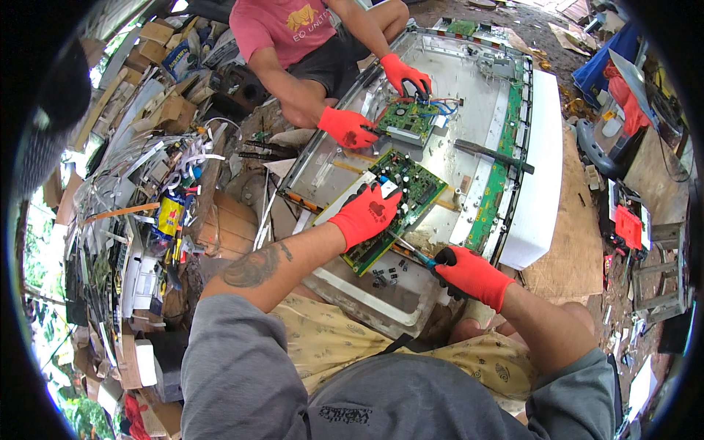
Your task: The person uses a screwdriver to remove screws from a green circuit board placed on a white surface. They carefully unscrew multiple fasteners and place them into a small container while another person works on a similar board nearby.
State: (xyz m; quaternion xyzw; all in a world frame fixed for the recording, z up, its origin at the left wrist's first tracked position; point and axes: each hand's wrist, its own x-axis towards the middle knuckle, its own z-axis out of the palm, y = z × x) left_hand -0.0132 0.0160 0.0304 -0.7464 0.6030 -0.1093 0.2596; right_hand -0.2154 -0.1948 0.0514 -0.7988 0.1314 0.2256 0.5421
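My left hand (369,216), in a red glove with dark finger pads, is closed on a green circuit board (416,182) and holds it tilted over a large metal panel (473,95). In my gloved right hand (473,277) is a screwdriver (422,258) with a teal handle. Its shaft points up and left to the board's near edge; whether the tip touches cannot be made out. Several small black parts (389,275) lie just below the board, on a pale plastic piece (403,314). My left fingertips are partly hidden against the board.
Across the panel, a co-worker's red-gloved hands (347,128) work on another green board (409,119). A dark flat bar (493,155) lies on the panel. White foam (534,183) stands along its right side. Heaped scrap and cables (139,187) fill the left; a wooden frame (658,271) stands right.
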